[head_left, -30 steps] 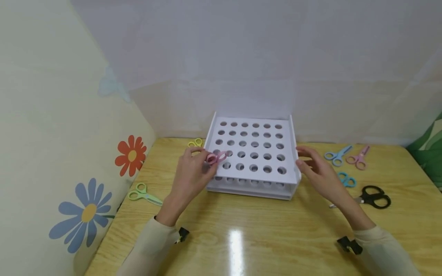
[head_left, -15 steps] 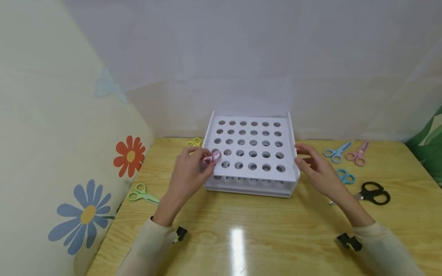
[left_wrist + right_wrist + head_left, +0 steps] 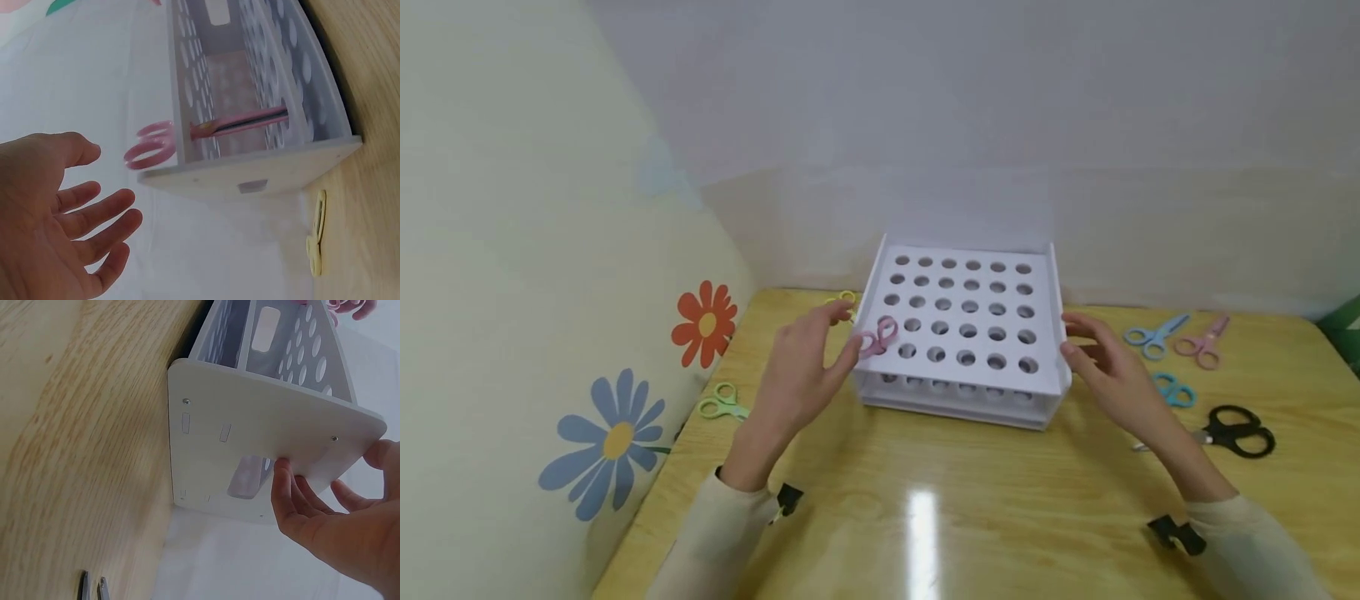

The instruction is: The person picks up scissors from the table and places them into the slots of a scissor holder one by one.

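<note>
Fingers of the left hand [image 3: 797,367] are spread, with a gap seen between them and the pink scissors [image 3: 215,127] in the left wrist view. The pink scissors are lodged in the white perforated rack [image 3: 951,375], near its front-left corner: the handles are left above the top panel, the blades are seen inside, and the hole itself is covered by the handles. Whether the tip is passed through the lower panel cannot be told. The rack's right side panel [image 3: 250,412] is touched by the right hand [image 3: 1112,379]; whether it is pinched or only pressed cannot be made out. Beside the rack's left side, the yellow scissors [image 3: 851,300] are partly hidden, and the green scissors [image 3: 722,407] are cut short by the left wrist. To the right, light blue scissors [image 3: 1159,336] and mauve-pink scissors [image 3: 1208,340] are fully shown, while the turquoise scissors [image 3: 1173,391] are partly hidden by the right hand, and the blades of the black-handled scissors [image 3: 1222,432] are crossed by the forearm.
</note>
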{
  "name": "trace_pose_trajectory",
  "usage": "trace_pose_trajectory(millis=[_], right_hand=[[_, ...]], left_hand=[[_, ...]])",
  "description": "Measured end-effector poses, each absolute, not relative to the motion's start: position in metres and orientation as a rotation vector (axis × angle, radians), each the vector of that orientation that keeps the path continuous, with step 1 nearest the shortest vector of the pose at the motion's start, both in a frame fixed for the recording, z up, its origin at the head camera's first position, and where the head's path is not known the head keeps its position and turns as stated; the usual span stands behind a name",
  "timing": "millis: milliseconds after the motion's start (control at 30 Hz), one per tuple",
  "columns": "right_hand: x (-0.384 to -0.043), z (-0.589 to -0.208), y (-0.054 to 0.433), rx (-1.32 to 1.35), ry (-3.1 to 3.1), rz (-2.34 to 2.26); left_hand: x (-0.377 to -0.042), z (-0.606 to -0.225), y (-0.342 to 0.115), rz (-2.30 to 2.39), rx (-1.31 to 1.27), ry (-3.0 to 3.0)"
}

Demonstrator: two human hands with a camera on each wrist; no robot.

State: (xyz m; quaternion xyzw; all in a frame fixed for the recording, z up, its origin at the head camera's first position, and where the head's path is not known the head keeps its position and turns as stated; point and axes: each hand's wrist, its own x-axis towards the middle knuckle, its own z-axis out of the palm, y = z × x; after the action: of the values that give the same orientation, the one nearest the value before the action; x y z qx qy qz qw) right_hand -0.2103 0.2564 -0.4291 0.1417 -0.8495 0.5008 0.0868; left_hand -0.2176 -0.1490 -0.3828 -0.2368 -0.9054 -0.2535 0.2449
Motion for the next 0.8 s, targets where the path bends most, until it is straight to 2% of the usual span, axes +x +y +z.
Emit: trace_pose_trajectory(millis=[233, 467, 800], right_hand=[[-0.202, -0.429, 0.27, 0.392, -2.521, 1.449], [-0.202, -0.432, 0.266, 0.392, -2.51, 1.488], [-0.209, -0.429, 0.255, 0.471, -2.514, 1.489]], left_hand=[[-0.224, -0.38, -0.158, -0.737, -0.592, -2.502], [-0.218, -0.392, -0.192, -0.723, -0.423, -2.575], [-0.195, -0.412, -0.246, -0.449, -0.073, -2.721]])
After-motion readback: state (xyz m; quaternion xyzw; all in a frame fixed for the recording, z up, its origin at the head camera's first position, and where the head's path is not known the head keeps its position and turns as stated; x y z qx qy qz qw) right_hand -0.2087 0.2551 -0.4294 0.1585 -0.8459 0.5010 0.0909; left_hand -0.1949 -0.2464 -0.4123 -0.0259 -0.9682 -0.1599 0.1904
